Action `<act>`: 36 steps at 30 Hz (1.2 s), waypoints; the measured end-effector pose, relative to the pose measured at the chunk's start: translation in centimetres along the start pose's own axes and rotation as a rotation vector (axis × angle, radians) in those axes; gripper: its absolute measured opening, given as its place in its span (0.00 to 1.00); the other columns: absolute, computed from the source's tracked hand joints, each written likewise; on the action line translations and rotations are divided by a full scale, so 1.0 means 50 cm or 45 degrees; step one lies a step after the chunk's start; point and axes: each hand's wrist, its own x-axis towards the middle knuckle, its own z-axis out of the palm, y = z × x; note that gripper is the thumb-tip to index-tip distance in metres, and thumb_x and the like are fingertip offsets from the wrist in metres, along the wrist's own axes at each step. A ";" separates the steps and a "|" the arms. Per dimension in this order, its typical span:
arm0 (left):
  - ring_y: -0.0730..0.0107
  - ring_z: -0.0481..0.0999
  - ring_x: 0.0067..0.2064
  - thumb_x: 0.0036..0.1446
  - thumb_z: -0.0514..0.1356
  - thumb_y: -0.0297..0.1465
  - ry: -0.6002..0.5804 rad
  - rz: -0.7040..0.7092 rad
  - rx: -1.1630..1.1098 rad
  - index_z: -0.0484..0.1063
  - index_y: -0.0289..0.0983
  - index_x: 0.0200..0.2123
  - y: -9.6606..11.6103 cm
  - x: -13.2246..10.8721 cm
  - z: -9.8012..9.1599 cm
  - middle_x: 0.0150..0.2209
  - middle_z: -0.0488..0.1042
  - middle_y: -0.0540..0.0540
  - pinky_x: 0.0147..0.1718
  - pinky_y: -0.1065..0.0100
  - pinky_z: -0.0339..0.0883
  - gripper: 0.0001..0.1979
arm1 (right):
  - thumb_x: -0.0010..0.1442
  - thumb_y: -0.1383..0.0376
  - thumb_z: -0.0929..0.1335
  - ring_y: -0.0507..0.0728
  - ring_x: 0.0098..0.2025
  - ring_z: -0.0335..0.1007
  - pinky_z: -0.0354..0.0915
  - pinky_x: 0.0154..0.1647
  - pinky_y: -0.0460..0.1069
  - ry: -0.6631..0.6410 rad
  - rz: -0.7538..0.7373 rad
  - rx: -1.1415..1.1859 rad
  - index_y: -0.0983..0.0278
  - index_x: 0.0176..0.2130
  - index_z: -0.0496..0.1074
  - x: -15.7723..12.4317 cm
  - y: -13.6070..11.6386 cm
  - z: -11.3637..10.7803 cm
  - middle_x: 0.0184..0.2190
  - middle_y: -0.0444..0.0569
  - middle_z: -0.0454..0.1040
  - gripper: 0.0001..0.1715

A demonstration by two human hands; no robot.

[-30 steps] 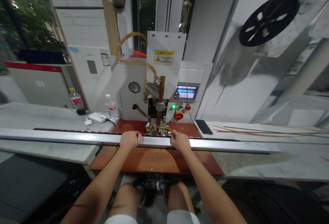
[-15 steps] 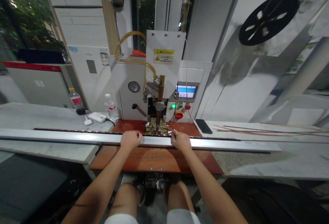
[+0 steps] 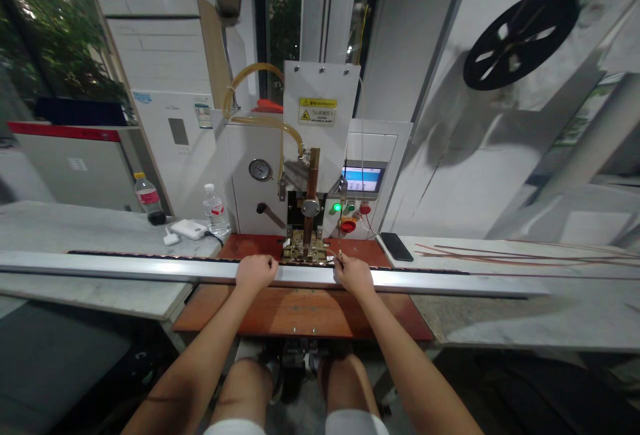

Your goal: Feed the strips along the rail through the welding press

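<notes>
My left hand (image 3: 256, 272) is curled closed over the silvery metal rail (image 3: 160, 267), at a long dark strip (image 3: 135, 255) with coppery marks along the rail's far edge. What its fingertips grip is hidden. To the right, my right hand (image 3: 355, 274) is closed in a pinch at the strip's edge, beside a small white piece (image 3: 330, 259). The thing between those fingertips is too small to make out. Between and just beyond both hands is a brass-coloured fixture (image 3: 304, 246), with a copper rod (image 3: 312, 178) of the white machine (image 3: 320, 92) standing down over it.
Red-brown boards (image 3: 300, 312) lie under the rail. On the left bench are a cola bottle (image 3: 149, 198), a water bottle (image 3: 215, 208) and a white charger (image 3: 189, 228). A phone (image 3: 397, 246) and several thin reddish rods (image 3: 480, 255) lie right. The machine carries a lit screen (image 3: 363, 177).
</notes>
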 end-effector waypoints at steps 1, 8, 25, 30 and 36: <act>0.59 0.76 0.37 0.58 0.42 0.39 -0.005 0.003 0.006 0.78 0.38 0.33 0.000 0.001 0.000 0.33 0.78 0.39 0.38 0.63 0.63 0.25 | 0.64 0.56 0.56 0.56 0.35 0.73 0.58 0.35 0.46 -0.004 -0.001 0.001 0.60 0.43 0.71 0.000 0.000 -0.001 0.35 0.51 0.77 0.20; 0.60 0.76 0.39 0.58 0.43 0.40 -0.054 -0.010 0.019 0.78 0.39 0.34 0.001 0.009 0.001 0.34 0.78 0.39 0.40 0.64 0.64 0.24 | 0.64 0.57 0.56 0.55 0.34 0.72 0.58 0.34 0.46 -0.083 -0.002 -0.003 0.59 0.42 0.71 0.006 0.000 -0.014 0.33 0.50 0.77 0.19; 0.57 0.76 0.39 0.57 0.44 0.40 -0.172 -0.017 -0.028 0.78 0.38 0.35 0.000 0.031 0.003 0.36 0.77 0.37 0.39 0.62 0.64 0.24 | 0.65 0.56 0.55 0.57 0.38 0.73 0.60 0.39 0.48 -0.211 0.014 0.029 0.58 0.45 0.72 0.025 -0.003 -0.021 0.36 0.51 0.77 0.21; 0.58 0.76 0.38 0.57 0.43 0.40 -0.167 0.006 -0.017 0.78 0.39 0.35 -0.001 0.036 0.006 0.35 0.78 0.38 0.38 0.62 0.65 0.24 | 0.65 0.56 0.54 0.57 0.36 0.73 0.60 0.36 0.48 -0.184 -0.005 0.013 0.59 0.44 0.72 0.029 -0.001 -0.020 0.34 0.51 0.77 0.22; 0.59 0.76 0.39 0.57 0.44 0.40 -0.184 -0.017 -0.030 0.78 0.39 0.37 0.000 0.038 0.005 0.36 0.78 0.38 0.39 0.63 0.64 0.23 | 0.64 0.55 0.55 0.57 0.36 0.73 0.60 0.36 0.48 -0.190 0.002 0.010 0.58 0.44 0.72 0.033 0.001 -0.020 0.34 0.51 0.77 0.22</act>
